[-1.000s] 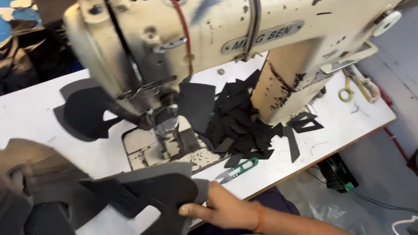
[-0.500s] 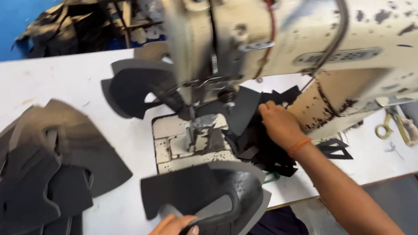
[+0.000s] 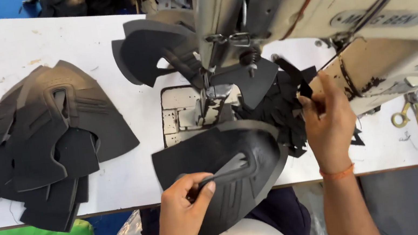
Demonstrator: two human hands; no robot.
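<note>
My left hand (image 3: pixel 186 210) pinches the black shoe upper (image 3: pixel 227 169) at bottom centre, by its near edge; it looks light, floppy, best gripped at the rim. My right hand (image 3: pixel 326 120) closes on a small black strip (image 3: pixel 296 75) right of centre.

A large flat black shoe-upper panel (image 3: pixel 226 159), fan-shaped with raised ribs, lies over the table's near edge before the needle plate, while a small narrow black strip (image 3: pixel 299 80) stands upright above the pile of black cut pieces (image 3: pixel 279 115).
</note>
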